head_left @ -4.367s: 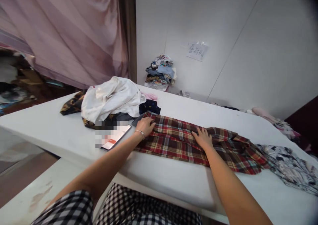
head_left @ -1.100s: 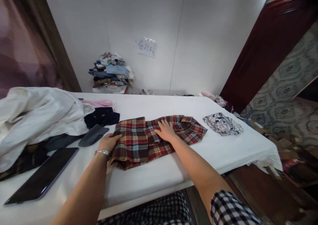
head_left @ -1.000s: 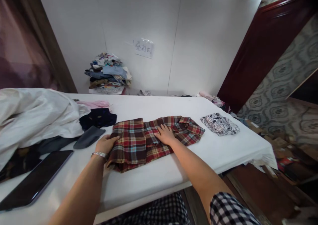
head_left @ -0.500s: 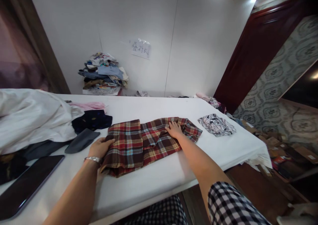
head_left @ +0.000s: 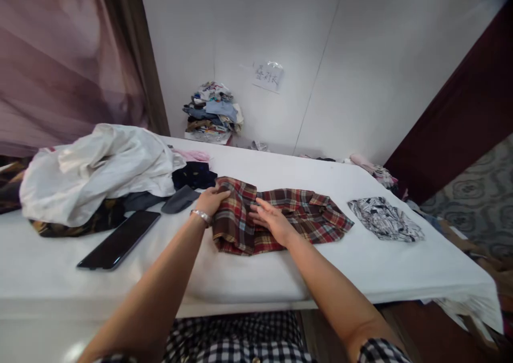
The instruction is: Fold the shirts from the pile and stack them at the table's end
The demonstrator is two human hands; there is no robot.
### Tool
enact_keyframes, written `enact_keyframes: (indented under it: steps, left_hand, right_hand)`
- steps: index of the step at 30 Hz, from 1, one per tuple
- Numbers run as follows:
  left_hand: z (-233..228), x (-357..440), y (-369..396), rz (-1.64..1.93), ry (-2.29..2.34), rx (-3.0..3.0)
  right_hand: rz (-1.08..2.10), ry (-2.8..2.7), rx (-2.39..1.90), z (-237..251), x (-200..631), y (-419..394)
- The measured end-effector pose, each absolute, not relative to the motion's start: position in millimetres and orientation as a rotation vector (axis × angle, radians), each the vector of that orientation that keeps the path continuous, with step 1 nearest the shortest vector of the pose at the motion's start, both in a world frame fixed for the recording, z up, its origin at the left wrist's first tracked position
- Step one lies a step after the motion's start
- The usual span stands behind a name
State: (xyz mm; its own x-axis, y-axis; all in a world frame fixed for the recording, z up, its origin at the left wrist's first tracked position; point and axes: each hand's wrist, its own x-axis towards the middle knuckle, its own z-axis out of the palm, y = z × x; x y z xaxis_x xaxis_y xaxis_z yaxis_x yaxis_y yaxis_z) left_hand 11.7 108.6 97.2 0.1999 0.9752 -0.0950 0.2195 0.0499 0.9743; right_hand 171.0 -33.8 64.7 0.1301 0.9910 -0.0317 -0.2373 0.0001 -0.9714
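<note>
In the head view, shows one worktop (head_left: pixel 280 170) bearing one plaid shirt (head_left: pixel 302 208), laid lengthwise between front and back edges, left part doubled over the rest. Pinches the folded left end between thumb and fingers of one left hand (head_left: pixel 210 201), with one bracelet (head_left: pixel 201 215) on that wrist. Extends one right hand (head_left: pixel 274 221), unclenched and grasping nothing, at the fold's edge; cannot tell whether its fingertips touch cloth. Toward the left edge, counts one white garment (head_left: pixel 100 170) heaped over camouflage-patterned cloth (head_left: pixel 108 213), plus one navy cloth (head_left: pixel 195 176), one grey piece (head_left: pixel 180 199) and one pink piece (head_left: pixel 195 155); nearer the front edge, one phone (head_left: pixel 118 240). Near the right edge, counts one crumpled black-and-white garment (head_left: pixel 385 218). Beyond the back edge, shows one clothes stack (head_left: pixel 212 112) and one handwritten sign (head_left: pixel 267 77).
</note>
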Motion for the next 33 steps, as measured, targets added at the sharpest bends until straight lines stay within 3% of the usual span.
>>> enact_keyframes:
  steps: [5, 8, 13, 18, 24, 33]
  left_hand:
    - [131.2, 97.7, 60.1, 0.678, 0.805, 1.419]
    - [128.1, 121.0, 41.6, 0.557, 0.576, 1.485]
    - [85.8, 101.8, 67.3, 0.785, 1.049, 1.552]
    - [54.0, 90.9, 80.2, 0.712, 1.183, 1.571]
    - [39.5, 94.6, 79.8, 0.636, 1.164, 1.577]
    - [45.2, 108.4, 73.5, 0.458, 1.12, 1.525]
  right_hand:
    - [1.317, -0.648, -0.923, 75.7, 217.7, -52.6]
    - [1.308, -0.466, -1.01, 62.1, 257.1, -75.4]
    - [1.278, -0.518, -1.246, 45.4, 280.0, -93.3]
    - [1.106, -0.648, -1.57, 54.6, 269.7, -69.7]
    - [0.756, -0.69, -1.499, 55.3, 276.1, -68.8]
    - [0.802, -0.671, -1.802, 43.9, 295.2, -89.4]
